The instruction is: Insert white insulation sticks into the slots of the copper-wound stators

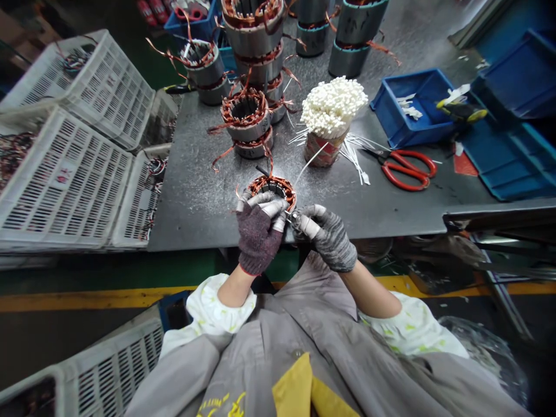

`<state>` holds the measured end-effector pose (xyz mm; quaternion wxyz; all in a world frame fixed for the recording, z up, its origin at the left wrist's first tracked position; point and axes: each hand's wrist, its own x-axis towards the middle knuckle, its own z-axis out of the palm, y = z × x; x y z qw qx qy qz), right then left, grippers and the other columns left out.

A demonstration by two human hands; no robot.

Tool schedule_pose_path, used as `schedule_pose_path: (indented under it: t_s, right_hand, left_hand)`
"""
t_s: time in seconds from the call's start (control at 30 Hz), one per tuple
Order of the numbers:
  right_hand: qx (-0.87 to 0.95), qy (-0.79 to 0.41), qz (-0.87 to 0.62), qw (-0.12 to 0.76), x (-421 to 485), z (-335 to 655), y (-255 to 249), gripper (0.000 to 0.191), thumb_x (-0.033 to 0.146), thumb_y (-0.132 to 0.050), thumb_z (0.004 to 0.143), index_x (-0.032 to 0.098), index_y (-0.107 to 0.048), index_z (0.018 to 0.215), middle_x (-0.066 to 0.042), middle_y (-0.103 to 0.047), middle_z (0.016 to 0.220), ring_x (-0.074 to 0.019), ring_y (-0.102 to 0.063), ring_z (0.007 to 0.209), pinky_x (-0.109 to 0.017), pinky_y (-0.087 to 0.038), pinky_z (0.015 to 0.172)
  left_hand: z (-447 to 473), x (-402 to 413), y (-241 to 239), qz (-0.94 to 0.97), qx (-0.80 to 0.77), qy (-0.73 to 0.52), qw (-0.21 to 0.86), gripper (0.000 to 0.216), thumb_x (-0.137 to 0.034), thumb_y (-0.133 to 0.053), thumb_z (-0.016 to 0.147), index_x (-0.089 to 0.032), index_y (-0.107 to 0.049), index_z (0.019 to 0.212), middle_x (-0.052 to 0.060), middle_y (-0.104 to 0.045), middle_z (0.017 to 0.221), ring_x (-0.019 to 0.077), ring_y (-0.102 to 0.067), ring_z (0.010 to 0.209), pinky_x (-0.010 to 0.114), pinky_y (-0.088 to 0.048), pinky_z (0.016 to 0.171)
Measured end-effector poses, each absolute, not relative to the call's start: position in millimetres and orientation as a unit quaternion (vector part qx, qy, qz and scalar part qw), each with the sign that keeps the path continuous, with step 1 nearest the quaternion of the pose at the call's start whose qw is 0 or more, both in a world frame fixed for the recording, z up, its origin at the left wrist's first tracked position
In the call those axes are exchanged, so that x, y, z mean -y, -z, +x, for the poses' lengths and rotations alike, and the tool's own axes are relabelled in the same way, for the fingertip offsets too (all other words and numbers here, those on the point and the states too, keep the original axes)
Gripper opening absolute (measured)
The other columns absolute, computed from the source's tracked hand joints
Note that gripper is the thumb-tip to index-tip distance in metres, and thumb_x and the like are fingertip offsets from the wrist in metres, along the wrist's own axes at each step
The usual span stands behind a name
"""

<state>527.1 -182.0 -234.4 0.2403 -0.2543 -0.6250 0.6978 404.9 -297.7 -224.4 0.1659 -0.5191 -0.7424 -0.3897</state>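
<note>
Gloved hands (286,223) half-hiding stator (273,188)

Red-handled scissors (408,168) lie on the grey worktable (195,197), just beside a cup of white cable ties (332,119) with loose ties scattered round it. Stacked copper-wound stators (254,52) stand behind, and a blue bin (414,107) sits to the right. White slatted crates (65,168) are piled off the table's left edge.
</note>
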Motion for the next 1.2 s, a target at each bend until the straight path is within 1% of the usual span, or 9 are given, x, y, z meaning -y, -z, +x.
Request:
schedule_pose_path:
  t_s: [0.33, 0.47, 0.57, 0.7, 0.77, 0.83, 0.93, 1.1, 1.2]
  right_hand:
    - [0.866, -0.396, -0.13, 0.275, 160.1, 520.4, 237.8, 0.028, 0.042, -0.06, 0.095, 0.022, -0.078, 0.1, -0.01, -0.075, 0.1, -0.026, -0.068, 0.09, -0.042, -0.054, 0.083]
    - [0.912, -0.282, -0.109, 0.278, 160.1, 522.1, 218.6, 0.029, 0.042, -0.06, 0.094, 0.02, -0.076, 0.084, -0.012, -0.07, 0.088, -0.0266, -0.064, 0.081, -0.045, -0.052, 0.082]
    - [0.857, -0.322, -0.133, 0.379, 164.6, 526.4, 202.2, 0.028, 0.039, -0.06, 0.096, 0.022, -0.07, 0.076, -0.008, -0.067, 0.083, -0.0239, -0.063, 0.077, -0.043, -0.052, 0.079]
    - [0.711, -0.408, -0.175, 0.545, 153.4, 536.9, 194.7, 0.026, 0.036, -0.05, 0.104, 0.025, -0.07, 0.092, -0.004, -0.068, 0.087, -0.0204, -0.066, 0.078, -0.039, -0.055, 0.075]
    - [0.763, -0.373, -0.151, 0.505, 141.7, 538.8, 200.5, 0.024, 0.038, -0.054, 0.102, 0.025, -0.074, 0.102, -0.007, -0.071, 0.097, -0.0237, -0.068, 0.091, -0.043, -0.055, 0.083]
    - [0.859, -0.324, -0.085, 0.387, 132.1, 536.3, 210.0, 0.024, 0.042, -0.064, 0.097, 0.025, -0.077, 0.108, -0.01, -0.074, 0.108, -0.0275, -0.068, 0.099, -0.047, -0.053, 0.09]
    - [0.916, -0.279, -0.011, 0.287, 127.9, 523.2, 223.2, 0.029, 0.049, -0.063, 0.096, 0.029, -0.08, 0.107, -0.009, -0.077, 0.106, -0.0268, -0.067, 0.089, -0.048, -0.052, 0.087]
    - [0.915, -0.267, -0.055, 0.298, 138.8, 490.7, 226.0, 0.032, 0.048, -0.057, 0.098, 0.025, -0.081, 0.099, -0.01, -0.077, 0.105, -0.0285, -0.066, 0.097, -0.049, -0.051, 0.096]
    - [0.894, -0.312, -0.092, 0.307, 146.4, 486.5, 222.0, 0.032, 0.042, -0.053, 0.101, 0.023, -0.079, 0.096, -0.009, -0.077, 0.102, -0.0266, -0.068, 0.097, -0.045, -0.053, 0.096]
  left_hand:
    - [398.0, 307.0, 223.8, -0.576, 0.732, 0.342, 0.126, 0.027, -0.028, -0.057, 0.095, -0.026, -0.069, 0.119, 0.004, -0.077, 0.112, 0.0244, -0.065, 0.123, 0.053, -0.03, 0.124]
    - [398.2, 303.0, 225.0, -0.57, 0.736, 0.346, 0.12, 0.025, -0.03, -0.057, 0.093, -0.025, -0.071, 0.114, 0.006, -0.076, 0.116, 0.0271, -0.062, 0.128, 0.053, -0.037, 0.117]
    - [400.8, 298.8, 223.6, -0.534, 0.754, 0.36, 0.128, 0.02, -0.03, -0.059, 0.094, -0.023, -0.071, 0.107, 0.006, -0.075, 0.117, 0.0266, -0.061, 0.129, 0.05, -0.043, 0.114]
    - [402.8, 297.4, 219.7, -0.53, 0.749, 0.379, 0.122, 0.014, -0.029, -0.062, 0.095, -0.023, -0.071, 0.104, 0.005, -0.075, 0.116, 0.0253, -0.06, 0.13, 0.048, -0.042, 0.116]
    - [402.8, 297.7, 219.6, -0.531, 0.751, 0.376, 0.117, 0.017, -0.03, -0.063, 0.094, -0.023, -0.07, 0.109, 0.006, -0.074, 0.12, 0.026, -0.059, 0.131, 0.05, -0.04, 0.118]
    - [402.6, 297.3, 222.0, -0.527, 0.758, 0.364, 0.123, 0.022, -0.032, -0.064, 0.093, -0.023, -0.069, 0.113, 0.008, -0.073, 0.124, 0.0277, -0.058, 0.133, 0.052, -0.039, 0.118]
    - [403.0, 293.8, 228.9, -0.522, 0.763, 0.346, 0.157, 0.02, -0.033, -0.063, 0.091, -0.022, -0.069, 0.106, 0.009, -0.074, 0.12, 0.0299, -0.061, 0.128, 0.054, -0.039, 0.116]
    - [407.1, 288.0, 236.9, -0.488, 0.785, 0.334, 0.183, 0.014, -0.035, -0.06, 0.092, -0.023, -0.066, 0.088, 0.009, -0.076, 0.107, 0.0299, -0.064, 0.123, 0.055, -0.038, 0.116]
    - [408.3, 297.2, 234.7, -0.511, 0.775, 0.329, 0.174, 0.013, -0.031, -0.058, 0.095, -0.022, -0.067, 0.095, 0.009, -0.075, 0.113, 0.0283, -0.063, 0.128, 0.054, -0.035, 0.118]
